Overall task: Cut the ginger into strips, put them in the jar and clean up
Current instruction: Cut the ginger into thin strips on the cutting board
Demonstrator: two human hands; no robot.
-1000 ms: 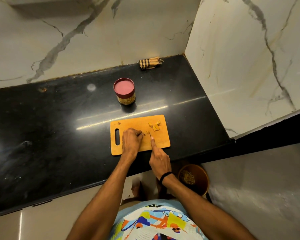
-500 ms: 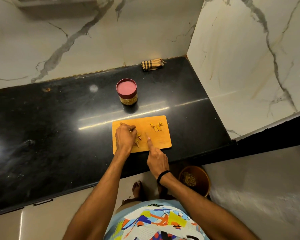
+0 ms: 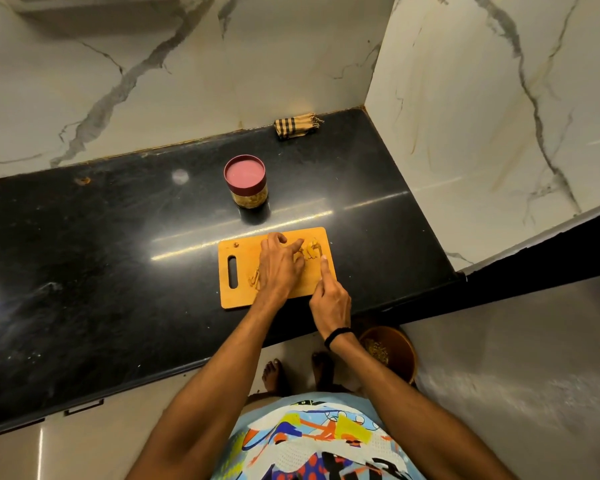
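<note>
Two hands are seen on the cutting board (image 3: 238, 292). The left hand (image 3: 278, 266) is spread flat, fingers reaching toward ginger pieces (image 3: 310, 251) at the board's 1 o'clock corner; a few strips (image 3: 254, 277) lie beside its wrist at 9 o'clock. The right hand (image 3: 329, 296) is loosely curled, forefinger extended just beside the pieces; whether a knife is held cannot be told. Risk, judged: strips may be swept off the board onto the counter (image 3: 101, 254) if gathered carelessly. The jar (image 3: 246, 181), at 12 o'clock from the board, is lidded, with yellowish contents visible. A bucket (image 3: 392, 351) holding scraps is noted on the floor.
</note>
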